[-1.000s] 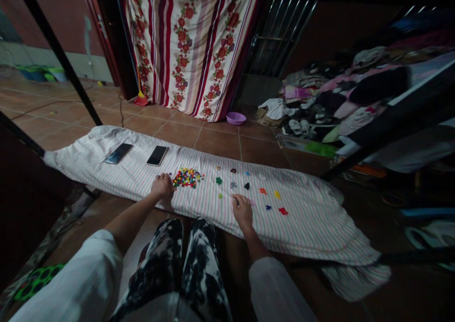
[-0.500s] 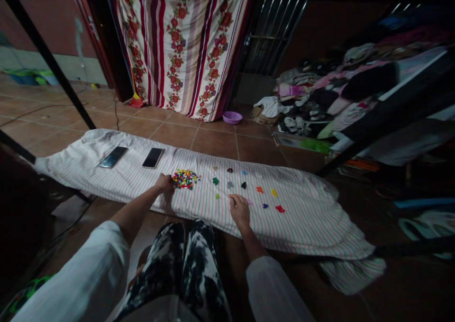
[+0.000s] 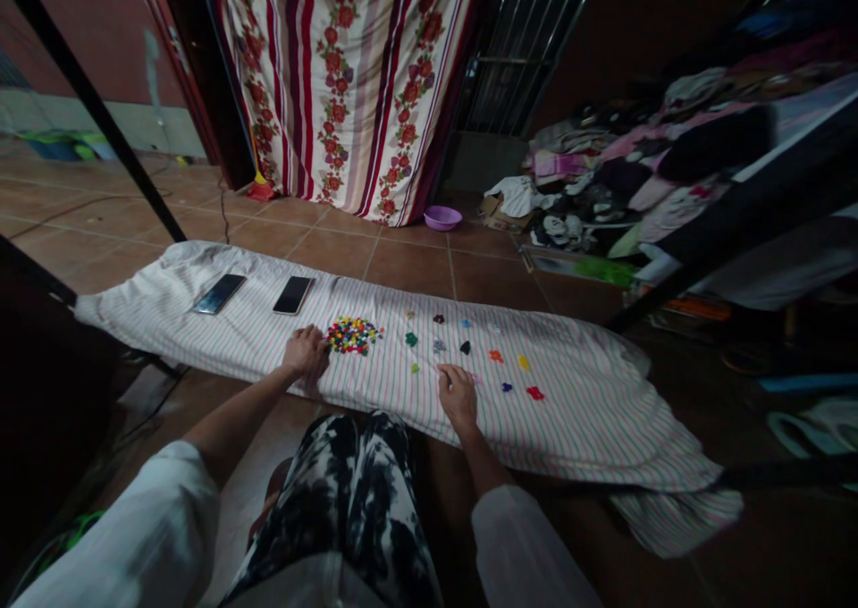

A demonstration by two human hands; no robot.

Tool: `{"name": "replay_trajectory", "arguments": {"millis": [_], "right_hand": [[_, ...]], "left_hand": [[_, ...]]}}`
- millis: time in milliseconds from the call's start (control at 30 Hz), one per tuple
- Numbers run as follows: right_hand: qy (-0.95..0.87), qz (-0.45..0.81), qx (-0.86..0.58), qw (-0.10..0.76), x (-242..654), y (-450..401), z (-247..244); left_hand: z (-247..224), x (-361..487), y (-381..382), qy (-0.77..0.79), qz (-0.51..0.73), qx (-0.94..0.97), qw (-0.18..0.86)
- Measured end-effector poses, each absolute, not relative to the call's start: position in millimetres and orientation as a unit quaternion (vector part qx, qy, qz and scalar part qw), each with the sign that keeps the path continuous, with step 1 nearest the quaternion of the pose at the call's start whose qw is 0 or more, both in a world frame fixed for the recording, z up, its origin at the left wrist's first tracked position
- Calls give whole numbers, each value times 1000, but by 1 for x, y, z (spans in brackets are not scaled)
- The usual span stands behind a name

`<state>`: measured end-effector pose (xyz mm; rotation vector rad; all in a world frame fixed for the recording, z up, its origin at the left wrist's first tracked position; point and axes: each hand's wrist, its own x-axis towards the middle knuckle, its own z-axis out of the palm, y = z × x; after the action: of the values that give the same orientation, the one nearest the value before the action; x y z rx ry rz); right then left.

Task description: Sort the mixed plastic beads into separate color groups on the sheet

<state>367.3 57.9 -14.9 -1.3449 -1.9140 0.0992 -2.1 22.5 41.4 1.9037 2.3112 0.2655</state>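
On the striped cloth point(image 3: 389, 384) lies a pile of small multicoloured beads point(image 3: 353, 335). My left hand point(image 3: 305, 350) rests at the left edge of this pile, palm down with its fingers loosely spread. Further right, my right hand point(image 3: 459, 393) is just above or on the cloth, thumb and forefinger drawn together; anything between them is too small to make out. Around it lie little single-colour groups, among them green beads point(image 3: 411, 339), black beads point(image 3: 465, 348), orange beads point(image 3: 495, 356), yellow beads point(image 3: 524, 362) and red beads point(image 3: 534, 393). Pink beads point(image 3: 477, 379) are partly hidden by that hand.
Two phones lie on the cloth at the left, one dark and bluish point(image 3: 220, 294), one black point(image 3: 293, 295). Black metal bars point(image 3: 100, 107) frame the cloth-covered surface. Beyond are a purple basin point(image 3: 442, 218), a floral curtain point(image 3: 368, 98) and a heap of clothes point(image 3: 623, 170).
My left hand has loosened from a closed shape and drawn slightly back to the left of the pile. My right hand stays near the same spot. The view has shifted slightly.
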Motion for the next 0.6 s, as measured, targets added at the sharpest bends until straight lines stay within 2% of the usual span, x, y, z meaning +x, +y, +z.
{"name": "replay_trajectory", "arguments": {"millis": [300,600], "right_hand": [[-762,48,-524,377,366,55,-14],[-766,65,-529,360,369,54,-14]], "left_hand": [[25,17,-2,754,-42,653,52],[54,15,5,732,-100,668,86]]}}
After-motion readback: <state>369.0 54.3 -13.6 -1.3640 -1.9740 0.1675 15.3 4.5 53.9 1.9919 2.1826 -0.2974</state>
